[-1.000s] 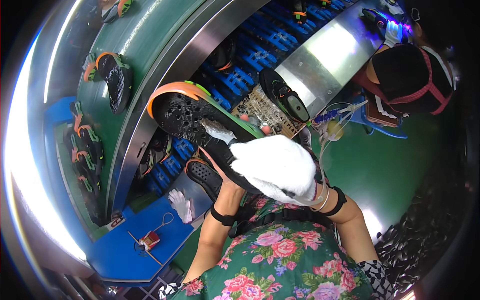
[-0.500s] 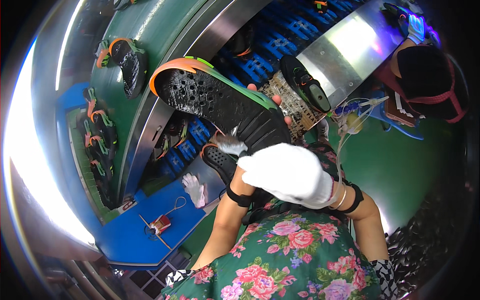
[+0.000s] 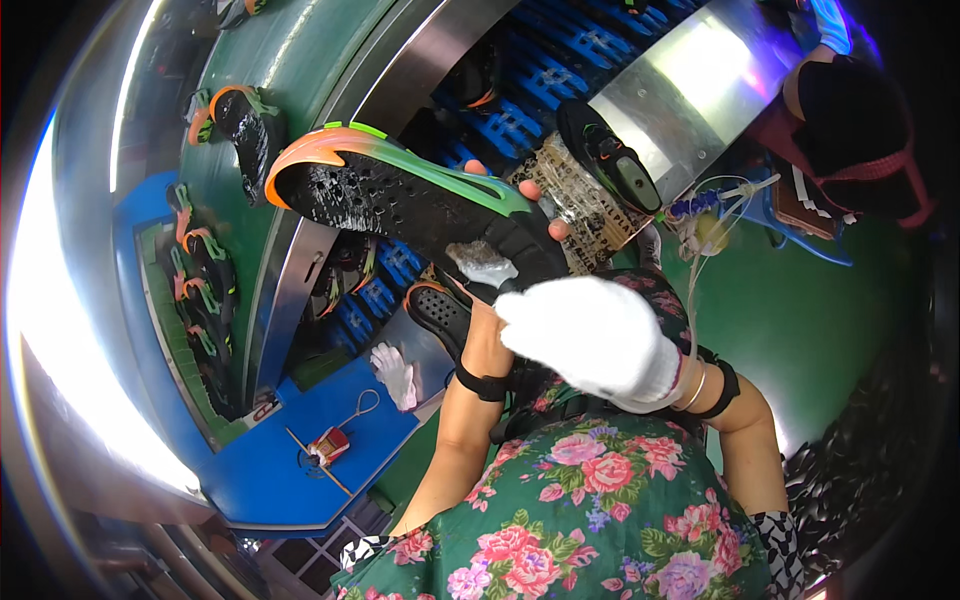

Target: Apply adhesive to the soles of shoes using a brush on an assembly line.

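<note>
My left hand [image 3: 530,190] is closed on a shoe sole [image 3: 400,205], its bare fingertips showing along the far right edge and the rest hidden beneath. The sole is black inside with an orange-to-green rim, and its holed heel end looks wet and shiny. My right hand [image 3: 590,340], in a white knit glove, is closed round a brush [image 3: 483,264] whose handle is mostly covered. Greyish bristles, whitened at the base, touch the front half of the sole. Below, another black sole [image 3: 438,315] with an orange edge lies beside my left forearm.
A black shoe [image 3: 612,165] rests on taped cardboard [image 3: 560,175]. At left, a green conveyor [image 3: 310,60] carries several soles. A blue table [image 3: 270,470] holds a small red object [image 3: 327,446], near a loose glove [image 3: 395,375]. A co-worker's arm [image 3: 815,75] shows upper right.
The brush has moved up from the sole's near edge onto its front half. The sole has shifted slightly left and tilted.
</note>
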Tool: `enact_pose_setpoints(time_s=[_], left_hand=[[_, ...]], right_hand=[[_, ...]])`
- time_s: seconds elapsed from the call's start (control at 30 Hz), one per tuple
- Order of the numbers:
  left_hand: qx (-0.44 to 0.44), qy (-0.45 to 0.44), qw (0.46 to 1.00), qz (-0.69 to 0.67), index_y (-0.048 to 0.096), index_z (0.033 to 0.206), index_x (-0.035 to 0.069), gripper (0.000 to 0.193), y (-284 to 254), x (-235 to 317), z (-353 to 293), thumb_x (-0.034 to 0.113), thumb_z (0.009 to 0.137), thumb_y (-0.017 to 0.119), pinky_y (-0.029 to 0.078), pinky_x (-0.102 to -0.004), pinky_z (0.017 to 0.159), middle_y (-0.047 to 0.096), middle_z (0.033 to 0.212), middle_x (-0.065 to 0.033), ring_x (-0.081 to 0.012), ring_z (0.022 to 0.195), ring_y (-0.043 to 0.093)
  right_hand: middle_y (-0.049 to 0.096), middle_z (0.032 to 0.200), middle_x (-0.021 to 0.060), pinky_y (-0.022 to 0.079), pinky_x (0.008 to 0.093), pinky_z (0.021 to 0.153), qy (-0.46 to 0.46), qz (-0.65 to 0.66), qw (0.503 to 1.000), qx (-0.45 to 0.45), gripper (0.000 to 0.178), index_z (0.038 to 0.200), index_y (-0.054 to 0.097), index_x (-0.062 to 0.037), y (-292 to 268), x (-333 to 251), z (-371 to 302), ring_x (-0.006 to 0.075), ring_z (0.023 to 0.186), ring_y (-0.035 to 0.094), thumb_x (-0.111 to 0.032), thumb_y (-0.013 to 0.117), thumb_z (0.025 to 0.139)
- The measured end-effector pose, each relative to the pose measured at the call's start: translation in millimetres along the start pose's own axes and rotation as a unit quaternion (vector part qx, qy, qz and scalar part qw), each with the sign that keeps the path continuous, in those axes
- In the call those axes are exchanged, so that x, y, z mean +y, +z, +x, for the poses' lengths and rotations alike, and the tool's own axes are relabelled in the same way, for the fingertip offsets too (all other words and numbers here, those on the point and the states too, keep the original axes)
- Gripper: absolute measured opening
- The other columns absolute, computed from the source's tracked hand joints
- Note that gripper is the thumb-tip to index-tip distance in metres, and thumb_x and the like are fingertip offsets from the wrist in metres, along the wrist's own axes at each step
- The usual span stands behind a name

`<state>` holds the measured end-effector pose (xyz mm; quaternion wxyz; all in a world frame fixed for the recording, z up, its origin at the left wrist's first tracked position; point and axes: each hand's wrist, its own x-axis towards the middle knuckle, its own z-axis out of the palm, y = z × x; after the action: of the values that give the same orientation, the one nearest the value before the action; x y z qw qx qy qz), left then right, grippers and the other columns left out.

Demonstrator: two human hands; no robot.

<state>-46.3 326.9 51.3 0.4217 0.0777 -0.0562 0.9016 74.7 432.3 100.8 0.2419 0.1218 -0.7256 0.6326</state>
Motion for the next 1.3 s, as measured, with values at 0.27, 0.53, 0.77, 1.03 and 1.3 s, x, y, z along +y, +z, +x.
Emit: enact_pose_setpoints(time_s=[0.27,0.53,0.77,1.03,1.3], left_hand=[[-0.007,0.042,0.999,0.020,0.042,0.152,0.031,0.052,13,-1,-4,0.045,0.103,0.050,0.051,-0.0592,0.095,0.051,0.143,-0.0218,-0.0441,0.127,0.050],[-0.015,0.082,0.995,0.048,0.041,0.153,0.019,0.055,11,-5,-11,0.045,0.105,0.046,0.049,-0.0619,0.094,0.061,0.137,-0.0191,-0.0375,0.130,0.051],[0.017,-0.029,0.999,0.017,0.041,0.153,0.030,0.052,0,12,-14,0.045,0.104,0.048,0.062,-0.0548,0.084,0.048,0.143,-0.0265,-0.0567,0.123,0.048],[0.023,0.025,0.999,0.041,0.034,0.157,0.017,0.097,-1,15,-3,0.078,0.085,0.056,0.047,-0.0652,0.096,0.047,0.153,-0.0106,-0.0450,0.134,0.044],[0.021,-0.085,0.989,0.123,0.036,0.156,0.020,0.106,3,28,-11,0.081,0.075,0.066,0.047,-0.0543,0.090,0.038,0.158,-0.0064,-0.0435,0.121,0.050]], right_hand=[[0.073,0.114,0.0097,0.058,0.0363,0.079,-0.024,-0.062,0.997,-0.029,0.030,0.115,0.074,-0.0068,-15,-10,0,0.0246,0.097,0.071,-0.003,0.072,0.085],[0.076,0.101,0.0091,0.058,0.0359,0.077,-0.008,-0.005,1.000,-0.019,0.031,0.106,0.077,-0.0071,-19,-15,-2,0.0274,0.094,0.071,-0.006,0.083,0.076],[0.076,0.102,0.0096,0.057,0.0360,0.075,0.030,0.057,0.996,-0.060,0.022,0.100,0.078,-0.0067,-23,-17,-1,0.0258,0.087,0.071,-0.003,0.080,0.078],[0.075,0.107,0.0094,0.057,0.0366,0.075,0.003,-0.036,0.998,-0.056,0.023,0.102,0.076,-0.0082,-18,-12,-12,0.0266,0.086,0.071,-0.008,0.080,0.079],[0.076,0.102,0.0089,0.057,0.0355,0.072,0.000,-0.034,0.999,-0.025,0.022,0.102,0.076,-0.0067,-25,-1,-8,0.0259,0.084,0.070,-0.004,0.077,0.079]])
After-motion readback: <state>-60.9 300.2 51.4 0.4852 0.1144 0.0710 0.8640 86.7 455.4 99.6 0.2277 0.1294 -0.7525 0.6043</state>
